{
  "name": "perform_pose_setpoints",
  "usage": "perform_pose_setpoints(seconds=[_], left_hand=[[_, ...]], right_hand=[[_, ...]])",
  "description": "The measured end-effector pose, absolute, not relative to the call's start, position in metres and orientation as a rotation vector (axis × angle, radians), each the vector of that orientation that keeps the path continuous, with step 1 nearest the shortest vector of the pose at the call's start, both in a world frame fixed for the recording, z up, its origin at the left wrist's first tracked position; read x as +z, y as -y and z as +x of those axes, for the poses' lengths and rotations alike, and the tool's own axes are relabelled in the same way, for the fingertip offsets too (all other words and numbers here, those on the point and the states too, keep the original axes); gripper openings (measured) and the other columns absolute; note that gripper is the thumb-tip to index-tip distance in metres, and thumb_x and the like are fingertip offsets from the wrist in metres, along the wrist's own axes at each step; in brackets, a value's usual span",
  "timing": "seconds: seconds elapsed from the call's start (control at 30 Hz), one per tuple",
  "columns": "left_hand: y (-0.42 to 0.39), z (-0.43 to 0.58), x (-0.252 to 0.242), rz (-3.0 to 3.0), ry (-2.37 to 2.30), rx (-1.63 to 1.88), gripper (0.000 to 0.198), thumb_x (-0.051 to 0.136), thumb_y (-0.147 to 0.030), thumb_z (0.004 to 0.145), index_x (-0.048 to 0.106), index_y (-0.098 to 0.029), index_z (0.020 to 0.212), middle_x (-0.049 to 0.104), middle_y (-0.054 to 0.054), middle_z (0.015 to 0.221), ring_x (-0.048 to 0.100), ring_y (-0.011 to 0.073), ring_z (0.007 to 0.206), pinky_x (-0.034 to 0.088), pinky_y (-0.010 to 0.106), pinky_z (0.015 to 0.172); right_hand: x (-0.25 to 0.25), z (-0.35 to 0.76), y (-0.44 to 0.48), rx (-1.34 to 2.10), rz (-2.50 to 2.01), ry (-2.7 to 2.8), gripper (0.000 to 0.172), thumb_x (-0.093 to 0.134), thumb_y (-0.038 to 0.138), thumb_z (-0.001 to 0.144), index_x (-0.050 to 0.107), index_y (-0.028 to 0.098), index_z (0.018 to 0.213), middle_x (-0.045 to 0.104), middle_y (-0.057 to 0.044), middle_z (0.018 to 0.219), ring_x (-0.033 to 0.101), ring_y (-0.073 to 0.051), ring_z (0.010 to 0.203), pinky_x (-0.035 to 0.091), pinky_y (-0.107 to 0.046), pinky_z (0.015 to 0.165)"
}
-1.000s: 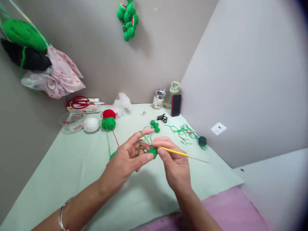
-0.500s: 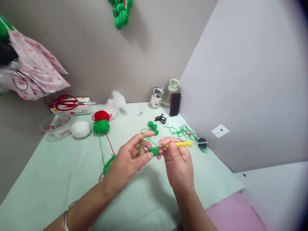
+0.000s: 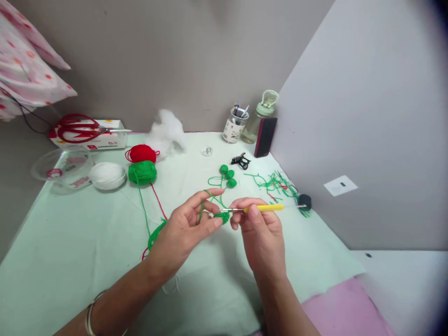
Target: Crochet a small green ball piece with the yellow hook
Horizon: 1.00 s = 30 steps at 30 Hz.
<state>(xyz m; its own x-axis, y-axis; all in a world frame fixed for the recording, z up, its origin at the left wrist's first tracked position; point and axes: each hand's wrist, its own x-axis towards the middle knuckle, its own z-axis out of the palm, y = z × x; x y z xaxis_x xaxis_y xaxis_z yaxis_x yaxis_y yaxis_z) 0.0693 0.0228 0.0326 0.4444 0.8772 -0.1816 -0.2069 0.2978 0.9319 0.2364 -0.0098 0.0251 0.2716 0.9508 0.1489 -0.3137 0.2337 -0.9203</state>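
My left hand (image 3: 189,221) pinches a small green crochet piece (image 3: 222,217) between thumb and fingers, with green yarn looped over the raised index finger. A crochet hook (image 3: 266,207) with a yellow handle is held in my right hand (image 3: 264,235), its metal tip at the top edge of the piece. Just beyond the hands lie three small green crocheted balls (image 3: 229,175) with yarn tails. Partly hidden behind my left wrist is more green crochet work (image 3: 156,234) with red yarn beside it.
At the left are a green yarn skein (image 3: 143,172), a red skein (image 3: 143,153), a white ball (image 3: 108,176), a clear plastic container (image 3: 75,175) and red scissors (image 3: 79,128) on a box. White stuffing (image 3: 167,133), a pen cup (image 3: 235,126), a bottle (image 3: 261,116), a phone (image 3: 265,136), a black claw clip (image 3: 241,161) and yarn scraps (image 3: 275,182) lie behind.
The camera view has tilted downward, so the green crocheted item hanging on the wall is out of sight. Both hands keep their hold, with the hook still at the piece.
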Motion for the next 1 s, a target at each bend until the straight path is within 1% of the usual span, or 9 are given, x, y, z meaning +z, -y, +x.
perform_pose_setpoints(seconds=[0.17,0.3,0.4,0.6,0.67,0.77,0.83,0.9,1.0], left_hand=[[-0.02,0.067,0.033,1.054,-0.785,0.845,0.043,0.081,-0.035,0.093,0.072,-0.038,0.134,0.06,0.0,0.102,0.053,0.015,0.088,0.04,0.027,0.073],[-0.015,0.066,0.037,1.108,-0.792,0.848,0.041,0.079,-0.033,0.093,0.072,-0.039,0.134,0.06,0.0,0.101,0.054,0.015,0.088,0.042,0.028,0.074],[-0.013,0.065,0.04,1.172,-0.831,0.856,0.042,0.077,-0.03,0.093,0.072,-0.038,0.134,0.06,-0.001,0.099,0.054,0.0147,0.086,0.043,0.029,0.077],[-0.008,0.071,0.049,1.265,-0.962,0.955,0.039,0.076,-0.023,0.088,0.076,-0.032,0.126,0.061,-0.002,0.092,0.047,0.0118,0.07,0.047,0.029,0.074],[-0.005,0.074,0.052,1.254,-0.975,0.992,0.039,0.079,-0.022,0.085,0.077,-0.03,0.124,0.062,-0.002,0.089,0.045,0.0116,0.068,0.047,0.028,0.072],[0.0,0.078,0.052,1.178,-0.944,1.007,0.045,0.082,-0.022,0.084,0.075,-0.03,0.128,0.062,-0.002,0.087,0.048,0.0125,0.072,0.046,0.027,0.073],[0.001,0.078,0.051,1.045,-0.845,0.953,0.05,0.084,-0.027,0.086,0.072,-0.031,0.134,0.063,-0.002,0.087,0.05,0.0126,0.076,0.046,0.026,0.076],[-0.002,0.076,0.049,0.87,-0.728,0.843,0.053,0.086,-0.033,0.086,0.071,-0.03,0.137,0.062,-0.003,0.086,0.045,0.0095,0.069,0.043,0.024,0.072],[-0.008,0.07,0.049,0.73,-0.653,0.771,0.049,0.088,-0.034,0.085,0.076,-0.028,0.132,0.059,-0.005,0.082,0.029,0.005,0.058,0.036,0.022,0.064]], right_hand=[[0.029,0.238,0.011,1.045,-0.858,0.908,0.024,0.065,0.036,0.103,0.078,0.022,0.089,0.074,-0.002,0.086,0.064,-0.01,0.062,0.054,-0.027,0.064],[0.028,0.242,0.017,0.972,-0.838,1.033,0.024,0.06,0.033,0.107,0.076,0.022,0.092,0.074,-0.001,0.09,0.067,-0.011,0.066,0.056,-0.027,0.066],[0.03,0.244,0.023,0.842,-0.866,1.169,0.022,0.056,0.029,0.108,0.075,0.024,0.098,0.075,-0.002,0.094,0.068,-0.011,0.071,0.057,-0.028,0.069],[0.038,0.242,0.032,0.329,-0.966,1.58,0.023,0.051,0.014,0.107,0.072,0.022,0.106,0.075,-0.004,0.095,0.072,-0.016,0.092,0.06,-0.03,0.079],[0.034,0.239,0.033,0.116,-0.986,1.712,0.023,0.052,0.01,0.105,0.071,0.021,0.111,0.075,-0.007,0.1,0.072,-0.017,0.094,0.061,-0.03,0.078],[0.023,0.235,0.034,-0.179,-1.044,1.81,0.029,0.058,0.006,0.101,0.073,0.022,0.121,0.074,-0.007,0.105,0.072,-0.017,0.092,0.062,-0.029,0.073],[0.018,0.235,0.035,-0.326,-1.054,1.808,0.036,0.062,0.005,0.099,0.074,0.025,0.126,0.073,-0.007,0.107,0.073,-0.019,0.096,0.062,-0.031,0.074],[0.02,0.237,0.037,-0.307,-1.036,1.765,0.037,0.063,0.006,0.099,0.075,0.027,0.127,0.073,-0.007,0.108,0.073,-0.02,0.098,0.062,-0.033,0.075],[0.031,0.24,0.038,0.034,-1.026,1.569,0.03,0.058,0.009,0.103,0.077,0.026,0.117,0.074,-0.004,0.094,0.071,-0.019,0.088,0.06,-0.033,0.074]])
